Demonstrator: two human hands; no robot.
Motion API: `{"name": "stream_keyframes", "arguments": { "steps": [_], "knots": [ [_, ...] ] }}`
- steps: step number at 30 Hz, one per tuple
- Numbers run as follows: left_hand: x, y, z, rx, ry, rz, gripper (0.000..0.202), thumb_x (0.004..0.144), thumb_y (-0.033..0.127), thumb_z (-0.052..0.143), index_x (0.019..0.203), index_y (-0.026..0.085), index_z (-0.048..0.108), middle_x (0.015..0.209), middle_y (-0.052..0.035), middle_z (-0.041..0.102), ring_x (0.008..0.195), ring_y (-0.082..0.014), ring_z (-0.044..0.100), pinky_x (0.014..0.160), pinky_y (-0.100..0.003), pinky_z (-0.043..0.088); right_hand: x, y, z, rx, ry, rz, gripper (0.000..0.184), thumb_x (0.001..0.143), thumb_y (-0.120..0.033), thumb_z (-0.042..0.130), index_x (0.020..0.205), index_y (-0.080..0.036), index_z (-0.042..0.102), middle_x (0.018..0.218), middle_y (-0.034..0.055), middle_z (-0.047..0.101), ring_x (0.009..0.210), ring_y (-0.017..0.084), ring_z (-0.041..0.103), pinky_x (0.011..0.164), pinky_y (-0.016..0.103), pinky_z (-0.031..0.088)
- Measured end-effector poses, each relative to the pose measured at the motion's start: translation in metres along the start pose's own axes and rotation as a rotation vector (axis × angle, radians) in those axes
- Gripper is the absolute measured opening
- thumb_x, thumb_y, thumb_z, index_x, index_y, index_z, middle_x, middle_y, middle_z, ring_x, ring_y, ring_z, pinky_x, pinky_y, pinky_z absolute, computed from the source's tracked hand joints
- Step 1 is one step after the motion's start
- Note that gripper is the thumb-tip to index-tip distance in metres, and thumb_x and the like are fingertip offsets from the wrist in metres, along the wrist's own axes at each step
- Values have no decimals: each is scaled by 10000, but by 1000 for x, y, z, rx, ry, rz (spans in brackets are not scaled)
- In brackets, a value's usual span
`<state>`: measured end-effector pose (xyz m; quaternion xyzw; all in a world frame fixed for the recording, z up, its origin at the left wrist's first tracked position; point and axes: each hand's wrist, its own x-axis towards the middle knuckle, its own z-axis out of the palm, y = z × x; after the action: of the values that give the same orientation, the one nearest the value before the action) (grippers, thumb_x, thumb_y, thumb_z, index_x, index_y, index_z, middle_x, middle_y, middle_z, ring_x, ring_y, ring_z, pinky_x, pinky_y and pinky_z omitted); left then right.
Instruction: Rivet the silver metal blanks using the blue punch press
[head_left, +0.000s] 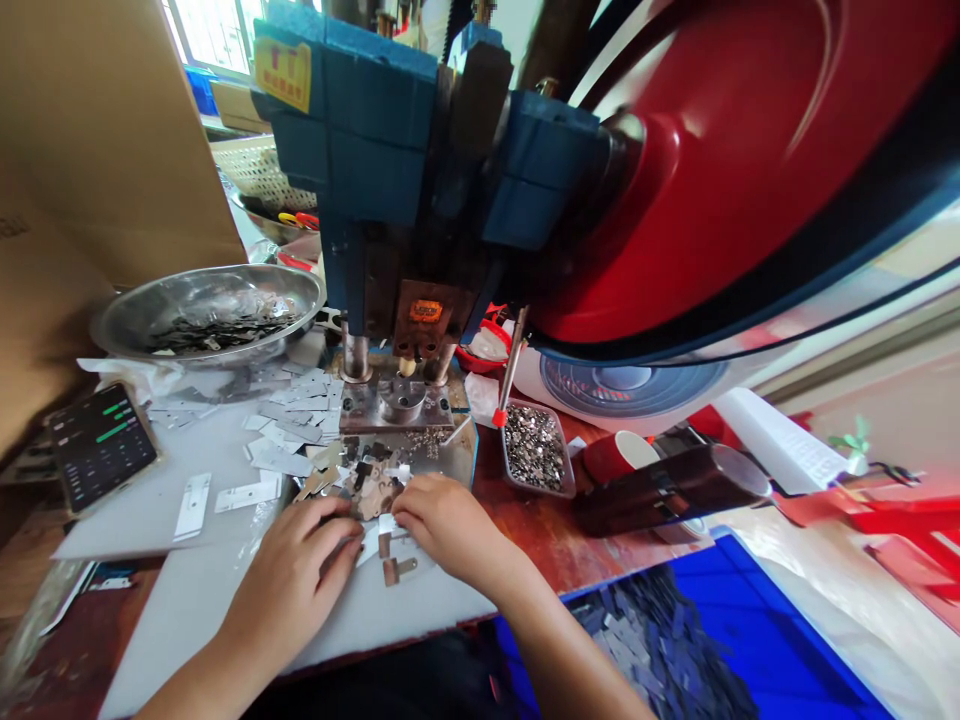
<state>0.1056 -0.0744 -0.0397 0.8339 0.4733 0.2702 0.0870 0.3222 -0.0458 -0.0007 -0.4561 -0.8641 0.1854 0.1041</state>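
My left hand point(300, 560) rests at the left of a heap of small flat metal pieces point(375, 485), fingers bent, with a gap between thumb and forefinger. At the heap's right edge, the fingers of my right hand point(450, 525) are pinched together; what they hold, if anything, is hidden. Between the hands lie a few notched metal plates point(394, 570) on the white sheet point(330, 630). Just behind the heap stands the blue press point(375, 150), its steel die point(403, 400) with a round block above the base. Tiny metal bits point(427, 440) are scattered on the base.
At left are a phone point(101, 445), a steel bowl point(210, 310) of dark pieces and loose metal strips point(292, 425). A red flywheel point(750, 150) looms at upper right. A plastic tub point(536, 450), red cup point(619, 455), dark bottle point(675, 490) and blue crate point(780, 620) stand right.
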Motion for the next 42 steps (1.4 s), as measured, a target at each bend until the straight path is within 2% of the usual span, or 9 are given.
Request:
{"name": "stream_keyframes", "arguments": {
  "steps": [4,9,16,20,27,31,34,36,42],
  "knots": [
    [-3,2,-2,-1,-20,56,163,889,256,517,972,239,656,1078,-69,611,993,-241,573,865,-414,467,-1,4,0,16,18,3,137,900,-184,554,884,-197,689,887,19,671,840,148,569,768,253,400],
    [-4,12,-8,29,-185,244,366,854,365,578,1219,343,579,1233,-38,587,1081,-261,553,904,-435,468,3,3,3,-83,-14,-89,86,874,-211,599,861,-215,684,857,0,671,803,152,563,730,265,387],
    [0,15,-10,-30,-222,259,341,841,343,594,1180,340,623,1191,-38,622,1050,-249,570,889,-424,478,6,-7,6,-273,-17,-134,105,909,-201,533,858,-179,623,848,43,648,795,186,554,697,304,374],
    [0,14,-10,-35,-216,256,325,841,340,595,1165,343,629,1178,-31,627,1059,-247,567,904,-423,473,-6,2,-2,-186,43,20,148,942,-182,450,903,-170,592,872,50,624,813,181,548,727,294,378],
    [0,13,-9,-15,-233,257,281,859,347,565,1130,352,636,1192,-27,611,1066,-255,567,887,-449,484,-46,34,-10,-23,350,472,299,973,-260,376,768,-180,579,777,46,595,751,183,544,707,288,390],
    [-1,13,-5,12,-196,230,300,851,335,574,1147,313,620,1203,-39,610,1080,-260,564,913,-466,471,-52,22,-5,95,216,295,188,906,-326,547,1003,-197,644,976,56,626,925,199,562,833,304,414],
    [0,14,-1,42,-127,172,353,831,380,596,1167,271,608,1217,-62,609,1089,-275,563,938,-479,455,-50,8,0,56,86,233,605,742,-448,735,1272,-230,541,1159,81,581,1038,251,538,915,372,404],
    [1,16,2,57,-109,148,394,812,427,611,1170,263,607,1235,-68,603,1105,-289,559,943,-485,450,-48,3,2,17,53,251,663,705,-485,757,1280,-235,542,1169,87,573,1043,263,537,919,390,406],
    [6,19,15,139,-103,201,565,814,497,581,1304,223,526,1358,-81,540,1250,-321,465,1045,-512,352,-48,-2,9,-11,53,229,505,736,-488,733,1166,-251,616,1098,63,601,998,229,564,862,345,421]
  ]
}}
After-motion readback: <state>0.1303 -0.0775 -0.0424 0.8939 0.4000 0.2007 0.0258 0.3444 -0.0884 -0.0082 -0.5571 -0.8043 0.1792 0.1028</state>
